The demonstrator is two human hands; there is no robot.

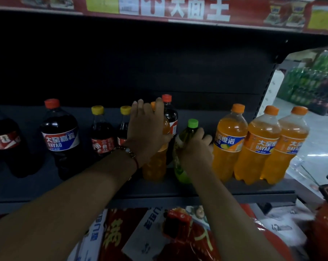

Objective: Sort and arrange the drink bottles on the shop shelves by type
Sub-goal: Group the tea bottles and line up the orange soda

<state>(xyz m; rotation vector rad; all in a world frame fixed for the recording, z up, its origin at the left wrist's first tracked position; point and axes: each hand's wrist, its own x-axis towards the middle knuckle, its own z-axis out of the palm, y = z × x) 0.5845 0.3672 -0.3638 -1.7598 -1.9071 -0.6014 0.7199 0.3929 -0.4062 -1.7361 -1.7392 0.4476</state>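
My left hand (146,129) grips the upper part of an orange soda bottle (154,166) standing mid-shelf. Beside it, my right hand (196,150) holds a green-capped bottle (189,132) of pale yellow-green drink by its body. A red-capped cola bottle (171,117) stands just behind these two. Three orange soda bottles (229,144) stand in a row at the right end. To the left stand dark cola bottles: two small yellow-capped ones (102,132) and a large red-capped one (60,138).
The dark grey shelf (234,193) has open floor between the bottles and at its back. The shelf above carries a red price strip (178,10). Red and white packaged goods (159,236) lie below. Green bottle packs (310,81) are stacked far right.
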